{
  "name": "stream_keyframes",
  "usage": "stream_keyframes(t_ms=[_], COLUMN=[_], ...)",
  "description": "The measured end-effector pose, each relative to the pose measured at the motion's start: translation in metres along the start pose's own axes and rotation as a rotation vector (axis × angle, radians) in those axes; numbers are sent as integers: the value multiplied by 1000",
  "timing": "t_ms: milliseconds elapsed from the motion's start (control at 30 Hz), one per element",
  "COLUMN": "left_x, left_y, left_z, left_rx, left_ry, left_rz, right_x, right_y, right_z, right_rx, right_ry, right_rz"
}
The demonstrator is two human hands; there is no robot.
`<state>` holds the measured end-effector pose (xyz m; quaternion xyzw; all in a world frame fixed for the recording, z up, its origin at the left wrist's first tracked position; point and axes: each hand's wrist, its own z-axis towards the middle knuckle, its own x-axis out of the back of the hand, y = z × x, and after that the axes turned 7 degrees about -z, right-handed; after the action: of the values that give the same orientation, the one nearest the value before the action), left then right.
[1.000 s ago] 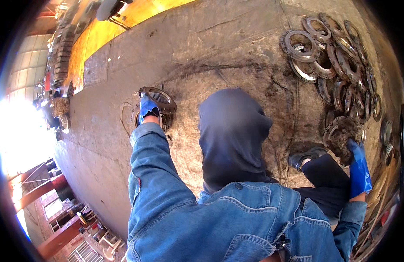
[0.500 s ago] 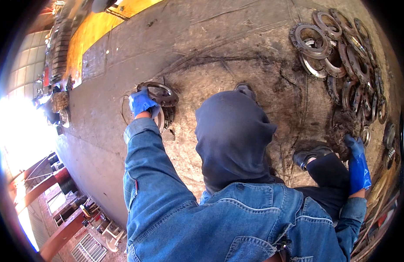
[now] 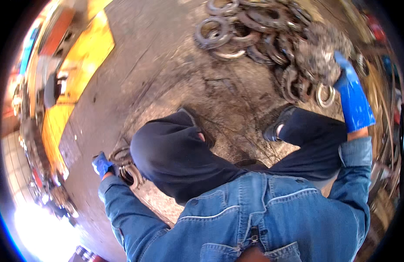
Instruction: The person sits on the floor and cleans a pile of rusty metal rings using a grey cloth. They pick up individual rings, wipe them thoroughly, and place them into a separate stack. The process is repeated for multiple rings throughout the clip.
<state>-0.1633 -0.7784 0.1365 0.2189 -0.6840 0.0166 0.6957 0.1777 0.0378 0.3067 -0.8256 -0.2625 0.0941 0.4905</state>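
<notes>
My right hand [image 3: 347,72], in a long blue glove, is closed on the edge of a grimy, shaggy grey-brown rag [image 3: 317,54]. Motion blurs the rag, which hangs over part of a heap of greasy metal rings [image 3: 265,19]. A pale ring [image 3: 325,95] lies just below that hand. Far to the left, my left hand [image 3: 102,165], also gloved in blue, is beside a dark flat ring [image 3: 120,155]. Its fingers look stretched out, with dark tips, and appear to hold nothing. More rings [image 3: 132,175] stand stacked next to its wrist.
My bent knees [image 3: 175,148] and dark shoes are between the two groups of rings, on a stained floor [image 3: 167,83]. A yellow painted panel [image 3: 86,48] lies at upper left. Long thin strips [image 3: 378,102] run along the right side.
My head has turned, so the ring heap sits higher in view and my knees show. My right hand has lifted the rag up over the heap. My left hand has come off the ring's rim.
</notes>
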Motion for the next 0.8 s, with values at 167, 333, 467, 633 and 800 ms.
stream_keyframes(t_ms=[167, 333, 467, 633, 800], left_x=[-17, -2, -45, -134, -163], left_y=[162, 365, 490, 561, 594], left_z=[47, -3, -62, -150, -261], left_rx=[142, -212, -720, -933, -992], left_ry=[-188, -490, -624, -635, -660], left_rz=[-615, -502, -251, -14, 1], right_x=[105, 121, 138, 110, 155], right_y=[-5, -11, -17, -28, 4], right_z=[5, -14, -29, -44, -35], right_rx=[240, 318, 356, 211, 475], right_ry=[30, 19, -9, 159, -290], right_rz=[400, 783, 860, 954, 829])
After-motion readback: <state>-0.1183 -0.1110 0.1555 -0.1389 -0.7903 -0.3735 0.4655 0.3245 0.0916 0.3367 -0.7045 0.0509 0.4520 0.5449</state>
